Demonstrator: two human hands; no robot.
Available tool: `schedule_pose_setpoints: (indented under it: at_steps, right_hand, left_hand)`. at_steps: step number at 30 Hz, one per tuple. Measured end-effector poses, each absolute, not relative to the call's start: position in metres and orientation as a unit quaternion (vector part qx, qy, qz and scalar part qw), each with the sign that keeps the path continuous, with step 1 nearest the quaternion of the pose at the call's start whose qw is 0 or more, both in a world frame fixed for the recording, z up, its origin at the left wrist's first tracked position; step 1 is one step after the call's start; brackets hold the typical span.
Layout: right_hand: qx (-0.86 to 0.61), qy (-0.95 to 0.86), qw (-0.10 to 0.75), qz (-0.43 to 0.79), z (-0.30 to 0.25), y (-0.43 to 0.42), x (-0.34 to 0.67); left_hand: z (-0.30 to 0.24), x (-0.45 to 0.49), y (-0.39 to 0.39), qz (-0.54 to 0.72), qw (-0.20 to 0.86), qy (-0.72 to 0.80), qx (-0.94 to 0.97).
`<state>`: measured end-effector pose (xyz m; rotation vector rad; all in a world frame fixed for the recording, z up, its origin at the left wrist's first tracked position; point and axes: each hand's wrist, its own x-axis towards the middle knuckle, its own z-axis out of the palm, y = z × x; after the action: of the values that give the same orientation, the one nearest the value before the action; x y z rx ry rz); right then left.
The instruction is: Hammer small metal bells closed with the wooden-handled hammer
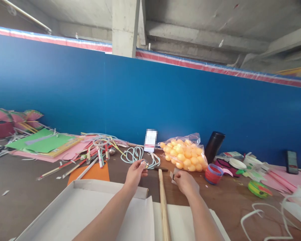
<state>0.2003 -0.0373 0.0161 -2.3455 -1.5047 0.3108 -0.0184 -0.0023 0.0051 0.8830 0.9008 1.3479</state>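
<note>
My left hand (134, 173) is closed in a pinch on a small round silvery object (144, 163), held just above the brown table (27, 180). My right hand (186, 182) is closed on a small pale scrap of paper (173, 176). Between both hands a long wooden stick (163, 204) runs toward me. Pale green cord loops (134, 154) lie just beyond my left hand. A clear bag of orange balls (184, 154) sits beyond my right hand.
A white shallow box (72, 207) lies under my forearms, an orange sheet (92, 173) beside it. Green and pink paper (43, 142), coloured sticks (100, 154), a black cylinder (214, 146), tape rolls (213, 174), a phone (292, 162) and white cord (256, 214) crowd the table. A blue wall (150, 100) stands behind.
</note>
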Motion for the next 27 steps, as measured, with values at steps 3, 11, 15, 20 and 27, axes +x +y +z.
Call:
schedule_pose_setpoints:
  at_steps: [3, 11, 15, 20, 27]
  right_hand:
    - [-0.825, -0.525, 0.179, 0.108, 0.0156, -0.0379, 0.2012]
    - [-0.784, -0.519, 0.305, 0.153, 0.0186, -0.0452, 0.2075]
    - [-0.738, -0.499, 0.399, 0.22, 0.0163, -0.0448, 0.2052]
    - [-0.707, -0.44, 0.48, 0.277, 0.0134, -0.043, 0.2041]
    - [-0.641, -0.36, 0.56, 0.382, 0.0116, -0.0444, 0.2045]
  left_hand:
    - [0.0056, -0.0183, -0.002, 0.583, 0.605, 0.391, 0.377]
    - [0.0065, -0.0187, -0.0028, 0.582, 0.608, 0.389, 0.376]
    - [0.0071, -0.0192, -0.0032, 0.579, 0.608, 0.389, 0.379]
    - [0.0074, -0.0195, -0.0031, 0.577, 0.61, 0.389, 0.38]
    - [0.0077, -0.0188, -0.0033, 0.576, 0.614, 0.387, 0.377]
